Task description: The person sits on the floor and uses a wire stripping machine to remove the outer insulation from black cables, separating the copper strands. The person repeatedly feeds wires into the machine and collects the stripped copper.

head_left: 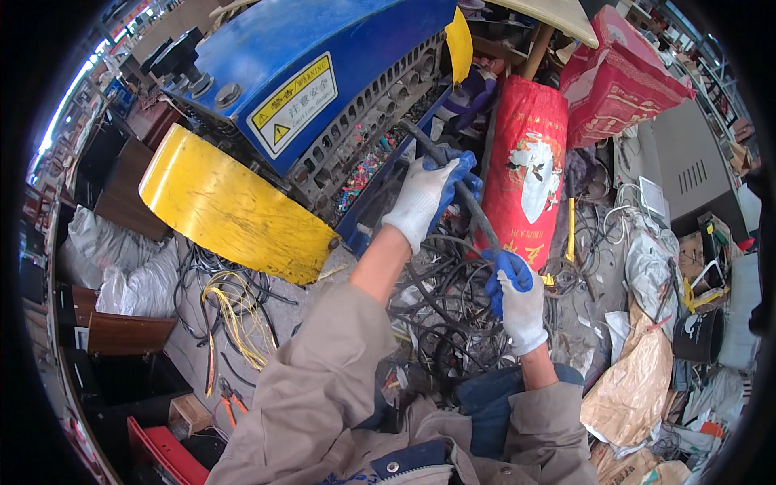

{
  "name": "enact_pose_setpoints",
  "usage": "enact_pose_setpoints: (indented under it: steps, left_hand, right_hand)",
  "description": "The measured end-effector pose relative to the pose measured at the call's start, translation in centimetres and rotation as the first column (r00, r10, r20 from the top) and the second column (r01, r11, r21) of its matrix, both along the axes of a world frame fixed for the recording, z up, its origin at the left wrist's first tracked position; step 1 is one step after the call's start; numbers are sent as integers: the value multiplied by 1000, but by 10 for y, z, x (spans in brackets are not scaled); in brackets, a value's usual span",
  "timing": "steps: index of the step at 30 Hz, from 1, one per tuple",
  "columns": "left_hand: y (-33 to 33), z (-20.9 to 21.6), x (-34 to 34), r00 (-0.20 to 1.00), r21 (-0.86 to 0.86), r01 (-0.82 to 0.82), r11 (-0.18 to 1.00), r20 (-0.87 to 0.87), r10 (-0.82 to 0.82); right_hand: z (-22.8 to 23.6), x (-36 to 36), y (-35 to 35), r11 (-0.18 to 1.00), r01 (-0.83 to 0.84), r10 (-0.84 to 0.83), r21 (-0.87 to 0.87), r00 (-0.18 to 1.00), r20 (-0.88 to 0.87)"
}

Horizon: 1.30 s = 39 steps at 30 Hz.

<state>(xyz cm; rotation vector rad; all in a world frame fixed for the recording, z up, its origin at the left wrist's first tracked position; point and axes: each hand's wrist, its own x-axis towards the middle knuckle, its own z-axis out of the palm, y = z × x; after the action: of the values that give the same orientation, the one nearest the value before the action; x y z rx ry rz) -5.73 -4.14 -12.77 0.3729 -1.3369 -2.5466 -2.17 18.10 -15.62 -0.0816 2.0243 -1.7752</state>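
A thick dark grey cable [477, 212] runs slantwise between my gloved hands. Its upper end points into a row of round openings on the side of a blue machine [347, 28]. My left hand [428, 190], in a white glove with blue palm, is closed around the cable close to the machine. Lower and to the right, my right hand [517, 295] in a matching glove is closed at the cable's lower stretch; its fingers partly hide the cable there. Coloured bits [376, 166] lie in the trough under the openings.
A yellow curved guard [226, 206] juts from the machine's left side. Tangled black cables [436, 311] cover the floor before me. A red printed bag [529, 153] stands to the right. Orange-handled pliers [232, 400] and yellow wires [234, 311] lie at the left, near white sacks [137, 271].
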Motion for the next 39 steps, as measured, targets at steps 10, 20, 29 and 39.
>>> enact_pose_setpoints:
  steps: [10, 20, 29, 39]
  left_hand:
    - [-14, 1, -12, 998, -11, 50, 999, 23, -50]
    - [-17, -2, -11, 1000, 87, 15, 996, 24, -17]
    - [-15, -9, -10, 998, -61, 55, 997, 24, -54]
    - [4, -22, 12, 992, -100, -123, 987, 25, 126]
  right_hand:
    - [11, -18, -14, 999, -53, 53, 4, 990, -132]
    - [3, -30, -11, 993, -94, 107, 73, 973, -205]
    - [53, -56, -40, 961, -223, 261, 165, 930, -259]
    - [38, -108, -109, 878, -399, 479, 266, 716, -509]
